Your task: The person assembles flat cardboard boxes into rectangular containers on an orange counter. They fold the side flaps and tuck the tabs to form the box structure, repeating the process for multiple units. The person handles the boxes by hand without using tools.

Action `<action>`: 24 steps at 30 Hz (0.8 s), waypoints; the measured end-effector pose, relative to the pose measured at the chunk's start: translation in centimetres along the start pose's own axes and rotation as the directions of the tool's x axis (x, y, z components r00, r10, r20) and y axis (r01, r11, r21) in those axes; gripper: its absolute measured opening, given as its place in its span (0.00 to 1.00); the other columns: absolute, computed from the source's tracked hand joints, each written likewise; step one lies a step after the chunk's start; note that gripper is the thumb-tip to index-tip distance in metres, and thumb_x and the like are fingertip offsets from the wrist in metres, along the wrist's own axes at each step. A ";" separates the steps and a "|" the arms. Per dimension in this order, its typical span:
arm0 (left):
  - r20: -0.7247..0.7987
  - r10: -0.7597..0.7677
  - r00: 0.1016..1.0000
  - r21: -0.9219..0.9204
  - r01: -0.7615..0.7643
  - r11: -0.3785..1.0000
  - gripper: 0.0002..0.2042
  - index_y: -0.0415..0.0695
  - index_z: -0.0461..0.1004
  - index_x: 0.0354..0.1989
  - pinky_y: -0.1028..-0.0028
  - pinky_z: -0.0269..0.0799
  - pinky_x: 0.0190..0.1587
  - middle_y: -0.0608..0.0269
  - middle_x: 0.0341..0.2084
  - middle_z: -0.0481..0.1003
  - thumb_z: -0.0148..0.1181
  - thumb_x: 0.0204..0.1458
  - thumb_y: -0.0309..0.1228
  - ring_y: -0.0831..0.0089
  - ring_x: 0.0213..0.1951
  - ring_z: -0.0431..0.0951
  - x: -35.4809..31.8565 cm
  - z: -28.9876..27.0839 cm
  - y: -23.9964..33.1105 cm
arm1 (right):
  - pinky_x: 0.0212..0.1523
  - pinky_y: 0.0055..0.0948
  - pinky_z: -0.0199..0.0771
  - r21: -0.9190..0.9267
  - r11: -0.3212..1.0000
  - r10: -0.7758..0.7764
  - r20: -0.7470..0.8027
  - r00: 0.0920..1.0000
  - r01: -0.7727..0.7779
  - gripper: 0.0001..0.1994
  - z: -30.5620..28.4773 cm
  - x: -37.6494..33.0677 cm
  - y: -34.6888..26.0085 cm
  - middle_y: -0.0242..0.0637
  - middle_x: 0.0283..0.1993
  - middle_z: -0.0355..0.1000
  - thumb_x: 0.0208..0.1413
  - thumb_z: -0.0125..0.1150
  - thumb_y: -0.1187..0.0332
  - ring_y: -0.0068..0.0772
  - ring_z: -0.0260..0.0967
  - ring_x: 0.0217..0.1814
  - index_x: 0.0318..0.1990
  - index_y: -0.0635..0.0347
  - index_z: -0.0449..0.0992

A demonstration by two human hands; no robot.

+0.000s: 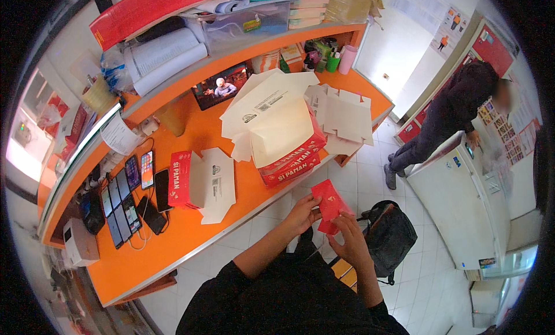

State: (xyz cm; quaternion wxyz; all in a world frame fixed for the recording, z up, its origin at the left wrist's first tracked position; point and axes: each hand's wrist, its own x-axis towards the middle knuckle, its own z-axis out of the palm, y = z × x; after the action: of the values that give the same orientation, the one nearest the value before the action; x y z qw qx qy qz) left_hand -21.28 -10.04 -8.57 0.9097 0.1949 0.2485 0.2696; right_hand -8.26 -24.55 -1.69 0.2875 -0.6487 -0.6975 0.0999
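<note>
Left grip (303,216), right grip (350,239): holding red card (328,195) | clear bin (243,41): papers (226,4) on top

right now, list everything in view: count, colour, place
desk: one, orange, left side
phones: several, mostly dark, desk left
tablet: one, black, under shelf
bin: one, clear, on shelf
tumbler: one, pink, far desk corner
box stack: one, red and white, desk edge
lone box: one, red and white, left of stack
cartons: several, white, right of stack
card: one, red, near centre
backpack: one, black, right side
appliance: one, white, right
person: one, dark clothes, upper right
left hand: one, bare, on card
right hand: one, bare, on card
</note>
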 end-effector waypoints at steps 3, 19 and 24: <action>-0.017 -0.046 0.999 -0.003 0.046 0.999 0.13 0.44 0.69 0.52 0.67 0.78 0.46 0.61 0.46 0.75 0.53 0.61 0.33 0.67 0.44 0.78 -0.2 1.0 0.3 | 0.60 0.46 0.66 -0.044 0.998 -0.047 -0.037 0.998 0.045 0.28 0.2 -0.3 0.0 0.48 0.57 0.64 0.46 0.70 0.67 0.55 0.61 0.62 0.56 0.57 0.67; 0.129 0.172 0.977 0.099 -0.185 0.978 0.15 0.43 0.63 0.58 0.68 0.73 0.53 0.62 0.48 0.73 0.47 0.65 0.33 0.71 0.50 0.75 1.1 5.8 -1.6 | 0.59 0.45 0.70 -0.095 0.994 0.005 -0.403 0.915 -0.047 0.27 -1.4 0.8 2.6 0.43 0.53 0.71 0.38 0.74 0.73 0.48 0.68 0.60 0.51 0.57 0.75; 0.183 0.226 0.957 0.314 -0.275 0.909 0.13 0.42 0.64 0.55 0.69 0.74 0.53 0.63 0.46 0.72 0.47 0.65 0.33 0.72 0.47 0.75 -0.1 6.6 -2.0 | 0.58 0.40 0.72 0.083 0.996 0.067 -0.420 0.905 -0.036 0.20 -1.6 0.7 2.9 0.44 0.52 0.73 0.38 0.74 0.77 0.47 0.68 0.61 0.44 0.63 0.79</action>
State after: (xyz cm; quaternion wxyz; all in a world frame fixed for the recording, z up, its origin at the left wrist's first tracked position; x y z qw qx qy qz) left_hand -16.92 -13.13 -4.23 0.8362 0.3963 0.1982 0.3231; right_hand -4.95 -23.83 -1.72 0.4524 -0.6622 -0.5973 -0.0096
